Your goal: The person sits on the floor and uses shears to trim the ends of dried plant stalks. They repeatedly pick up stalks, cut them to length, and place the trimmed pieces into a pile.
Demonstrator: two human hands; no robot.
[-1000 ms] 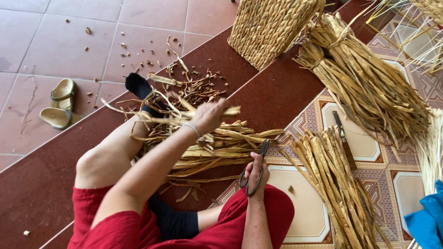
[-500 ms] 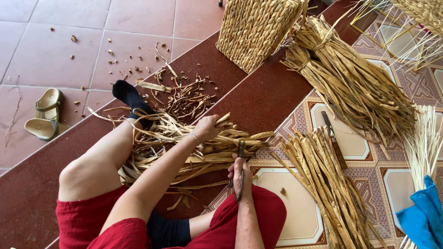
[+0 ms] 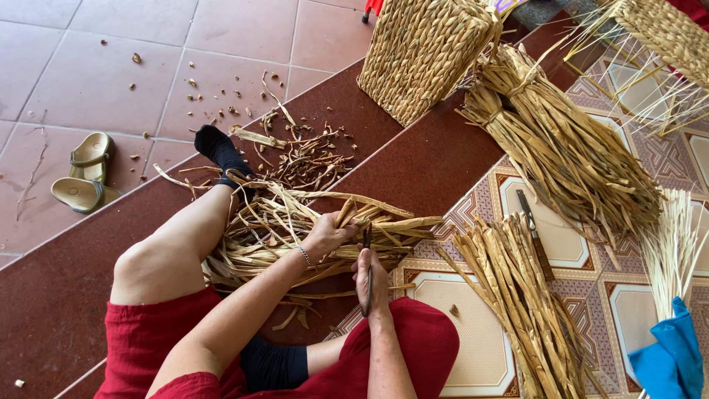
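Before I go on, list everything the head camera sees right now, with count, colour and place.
Loose dried straw-coloured plant strips: one heap, tan, on lap.
Slim dark tool: one, in right hand.
Tied strip bundles: two, tan, right.
Woven basket: one, tan, top centre.
Knife: one, dark handle, on tiled floor.
Sandals: pair, olive, left.
Blue cloth: one, bottom right.
Left hand: on strips.
Right hand: grips tool.
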